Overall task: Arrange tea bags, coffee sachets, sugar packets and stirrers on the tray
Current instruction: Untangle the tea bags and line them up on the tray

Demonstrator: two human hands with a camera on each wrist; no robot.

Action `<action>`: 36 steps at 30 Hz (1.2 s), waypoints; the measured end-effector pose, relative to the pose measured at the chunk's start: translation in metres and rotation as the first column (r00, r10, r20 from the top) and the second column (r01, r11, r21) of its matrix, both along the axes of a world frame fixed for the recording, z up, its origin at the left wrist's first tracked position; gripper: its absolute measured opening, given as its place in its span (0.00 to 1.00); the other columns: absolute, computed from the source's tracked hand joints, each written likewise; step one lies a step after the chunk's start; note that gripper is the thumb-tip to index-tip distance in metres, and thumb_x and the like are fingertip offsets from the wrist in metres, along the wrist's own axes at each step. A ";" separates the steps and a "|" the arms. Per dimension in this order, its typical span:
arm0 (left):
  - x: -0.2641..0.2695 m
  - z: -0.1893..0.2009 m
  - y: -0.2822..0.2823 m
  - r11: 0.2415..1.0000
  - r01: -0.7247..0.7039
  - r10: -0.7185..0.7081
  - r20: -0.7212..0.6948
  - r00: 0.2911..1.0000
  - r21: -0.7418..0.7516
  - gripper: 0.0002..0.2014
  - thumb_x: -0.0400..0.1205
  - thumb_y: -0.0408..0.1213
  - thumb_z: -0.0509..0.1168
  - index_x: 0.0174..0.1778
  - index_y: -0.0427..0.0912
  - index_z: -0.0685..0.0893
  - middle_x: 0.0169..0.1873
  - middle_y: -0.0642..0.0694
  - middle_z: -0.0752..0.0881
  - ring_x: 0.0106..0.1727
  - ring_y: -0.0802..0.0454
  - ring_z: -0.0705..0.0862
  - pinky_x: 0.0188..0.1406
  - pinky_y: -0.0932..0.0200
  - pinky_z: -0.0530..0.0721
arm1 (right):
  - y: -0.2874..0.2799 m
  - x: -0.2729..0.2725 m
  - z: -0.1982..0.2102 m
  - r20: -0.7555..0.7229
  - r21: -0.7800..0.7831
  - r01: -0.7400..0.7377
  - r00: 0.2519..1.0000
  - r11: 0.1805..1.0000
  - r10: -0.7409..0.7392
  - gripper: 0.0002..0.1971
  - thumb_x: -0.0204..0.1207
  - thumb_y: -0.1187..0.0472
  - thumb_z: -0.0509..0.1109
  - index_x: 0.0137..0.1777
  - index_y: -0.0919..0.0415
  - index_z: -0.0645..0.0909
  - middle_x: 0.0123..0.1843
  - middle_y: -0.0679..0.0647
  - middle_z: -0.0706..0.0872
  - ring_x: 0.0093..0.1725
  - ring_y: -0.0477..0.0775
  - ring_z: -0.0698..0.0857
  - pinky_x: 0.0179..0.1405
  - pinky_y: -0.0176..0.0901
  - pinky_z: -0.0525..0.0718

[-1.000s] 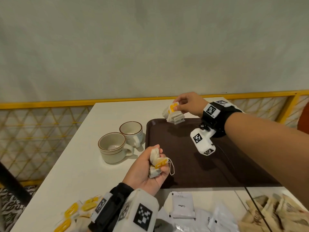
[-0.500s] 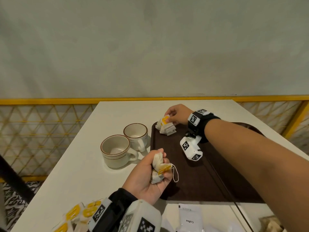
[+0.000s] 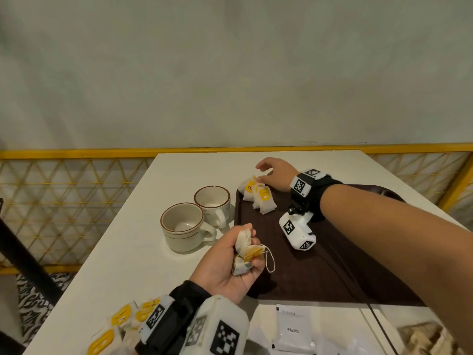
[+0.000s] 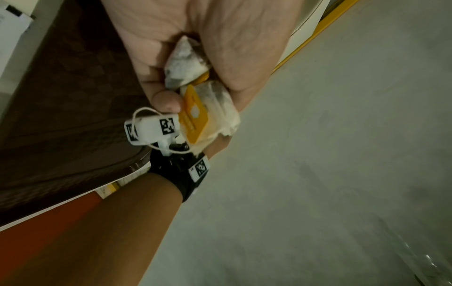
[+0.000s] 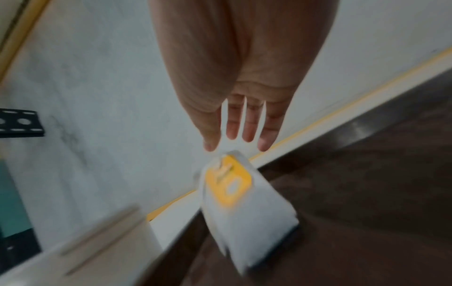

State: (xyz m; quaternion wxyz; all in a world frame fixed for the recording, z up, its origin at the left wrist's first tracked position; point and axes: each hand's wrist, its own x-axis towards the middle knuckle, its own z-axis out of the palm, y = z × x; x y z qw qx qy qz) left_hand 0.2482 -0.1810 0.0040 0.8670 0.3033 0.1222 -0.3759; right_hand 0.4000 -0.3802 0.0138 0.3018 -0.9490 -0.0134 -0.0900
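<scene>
A dark brown tray (image 3: pixel 320 265) lies on the white table. In its far left corner rest a few white tea bags with yellow tags (image 3: pixel 258 197). Just above them hovers my right hand (image 3: pixel 266 172), fingers straight and holding nothing; the right wrist view shows those fingers (image 5: pixel 247 127) spread over the tea bags (image 5: pixel 244 203). My left hand (image 3: pixel 240 254) is at the tray's near left edge and grips a bunch of tea bags (image 3: pixel 244 249), a string hanging out. The left wrist view shows the fist closed round the tea bags (image 4: pixel 195 96).
Two cream cups with brown rims (image 3: pixel 183 226) (image 3: pixel 212 203) stand left of the tray. More tea bags (image 3: pixel 120 324) lie near the front left edge. White coffee sachets (image 3: pixel 293 329) and brown packets (image 3: pixel 422 339) lie in front of the tray. A yellow railing (image 3: pixel 76 155) runs behind the table.
My right hand set its tea bags down in the tray's far left corner and let go, fingers now straight. My left hand kept its bunch and barely moved.
</scene>
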 end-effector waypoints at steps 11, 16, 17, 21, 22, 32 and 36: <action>-0.024 0.019 -0.014 0.991 0.117 -0.122 0.070 0.990 0.068 0.07 0.67 0.33 0.70 0.34 0.36 0.79 0.22 0.45 0.76 0.16 0.56 0.72 0.14 0.69 0.73 | 0.017 -0.054 0.139 0.069 -0.282 -0.147 0.982 0.948 0.173 0.12 0.79 0.69 0.67 0.60 0.60 0.85 0.58 0.49 0.86 0.52 0.43 0.80 0.51 0.30 0.74; -0.030 0.018 -0.015 0.990 0.111 -0.117 0.070 0.991 0.085 0.07 0.69 0.34 0.69 0.36 0.36 0.78 0.22 0.45 0.75 0.18 0.55 0.73 0.15 0.68 0.74 | 0.012 -0.074 0.198 -0.123 -0.506 -0.260 0.966 0.822 0.229 0.10 0.77 0.67 0.69 0.54 0.56 0.85 0.50 0.47 0.89 0.44 0.47 0.85 0.51 0.44 0.85; -0.030 0.018 -0.017 0.990 0.111 -0.117 0.065 0.991 0.090 0.07 0.70 0.34 0.69 0.36 0.36 0.78 0.22 0.45 0.75 0.18 0.55 0.73 0.15 0.68 0.73 | 0.009 -0.076 0.208 -0.157 -0.508 -0.269 0.963 0.818 0.219 0.09 0.77 0.67 0.69 0.54 0.57 0.85 0.49 0.49 0.90 0.43 0.46 0.86 0.49 0.44 0.86; -0.035 0.020 -0.023 0.992 0.100 -0.105 0.069 0.992 0.081 0.07 0.69 0.33 0.69 0.36 0.36 0.77 0.22 0.45 0.74 0.17 0.54 0.73 0.14 0.68 0.73 | -0.006 -0.082 0.230 -0.046 -0.348 -0.175 0.984 0.921 0.169 0.07 0.77 0.67 0.70 0.53 0.60 0.85 0.47 0.53 0.91 0.43 0.44 0.89 0.47 0.42 0.90; -0.036 0.020 -0.024 0.993 0.092 -0.097 0.072 0.993 0.076 0.06 0.72 0.33 0.68 0.36 0.36 0.77 0.22 0.45 0.75 0.17 0.55 0.73 0.14 0.68 0.73 | -0.009 -0.084 0.226 -0.007 -0.238 -0.157 0.987 0.959 0.160 0.07 0.78 0.68 0.69 0.53 0.61 0.85 0.47 0.52 0.90 0.43 0.44 0.89 0.47 0.43 0.90; -0.058 0.029 -0.021 0.997 0.078 -0.082 0.162 0.983 0.027 0.05 0.73 0.32 0.66 0.43 0.36 0.80 0.23 0.45 0.75 0.17 0.55 0.74 0.13 0.67 0.74 | 0.033 -0.117 0.128 0.271 0.662 -0.169 0.962 0.730 -0.024 0.13 0.79 0.74 0.61 0.45 0.57 0.81 0.43 0.52 0.87 0.40 0.49 0.86 0.39 0.43 0.85; -0.061 0.022 -0.010 0.990 -0.085 0.054 0.252 0.966 0.113 0.04 0.83 0.35 0.63 0.48 0.38 0.79 0.24 0.44 0.82 0.21 0.55 0.80 0.16 0.66 0.77 | 0.049 -0.144 0.100 0.210 0.800 -0.131 0.975 0.586 -0.069 0.13 0.81 0.74 0.58 0.46 0.58 0.81 0.43 0.52 0.86 0.40 0.49 0.84 0.38 0.42 0.85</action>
